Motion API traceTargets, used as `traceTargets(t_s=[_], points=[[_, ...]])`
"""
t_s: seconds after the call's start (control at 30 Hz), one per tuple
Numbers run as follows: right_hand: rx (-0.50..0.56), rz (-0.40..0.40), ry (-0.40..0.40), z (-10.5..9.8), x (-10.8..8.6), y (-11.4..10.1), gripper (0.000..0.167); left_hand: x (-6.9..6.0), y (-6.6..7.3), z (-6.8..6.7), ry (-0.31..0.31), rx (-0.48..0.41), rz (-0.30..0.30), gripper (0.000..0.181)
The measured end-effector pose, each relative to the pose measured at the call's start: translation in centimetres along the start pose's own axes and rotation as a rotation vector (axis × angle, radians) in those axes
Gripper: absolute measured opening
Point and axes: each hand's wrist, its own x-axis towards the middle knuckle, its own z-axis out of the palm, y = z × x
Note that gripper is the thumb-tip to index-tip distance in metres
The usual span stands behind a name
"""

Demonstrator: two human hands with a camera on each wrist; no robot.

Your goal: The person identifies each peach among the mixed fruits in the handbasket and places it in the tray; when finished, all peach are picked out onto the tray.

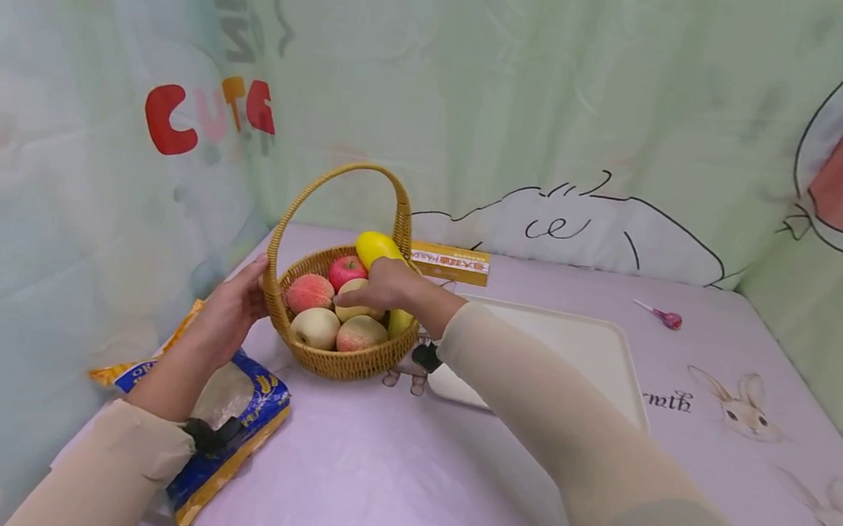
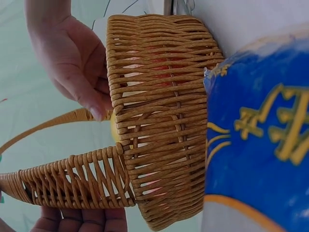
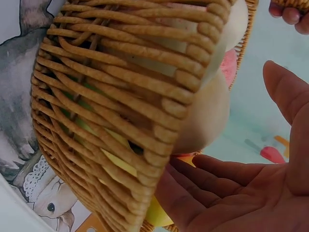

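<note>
A wicker basket [image 1: 348, 365] with a tall hooped handle holds several fruits. Among them are a red apple [image 1: 347, 271], a pinkish peach [image 1: 310, 292], a pale round fruit [image 1: 315, 328] and a smooth yellow oval fruit [image 1: 378, 247]. At the handle's left side, my left hand [image 1: 231, 313] grips its lower part, with the fingers [image 2: 82, 220] behind the wicker. My right hand [image 1: 385, 285] reaches over the rim into the fruit. Its fingers [image 3: 212, 179] are extended beside the pale fruit, and the thumb stands apart; the fingertips are partly hidden.
A blue-and-orange bag [image 1: 259, 399] lies left, under my left forearm. A white tray [image 1: 610, 346] sits right of the basket, partly beneath my right sleeve. Behind are an orange pasta box [image 1: 458, 276] and, farther right, a lollipop [image 1: 668, 320]. Curtains enclose the table.
</note>
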Motion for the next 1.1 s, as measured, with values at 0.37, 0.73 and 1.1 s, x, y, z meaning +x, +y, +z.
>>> traceTargets(t_s=[0.37, 0.73, 1.1], points=[[-0.047, -0.004, -0.035, -0.3, 1.5, -0.2, 0.067, 0.2, -0.1, 0.1, 0.006, -0.018, 0.003, 0.04], [-0.148, -0.034, -0.075, -0.3, 2.9, -1.1, 0.062, 0.2, 0.0, -0.1, 0.008, -0.007, -0.001, 0.044], [-0.192, -0.026, -0.119, 0.1, 4.1, -0.8, 0.07, 0.5, 0.0, -0.1, 0.022, -0.005, -0.015, 0.042]])
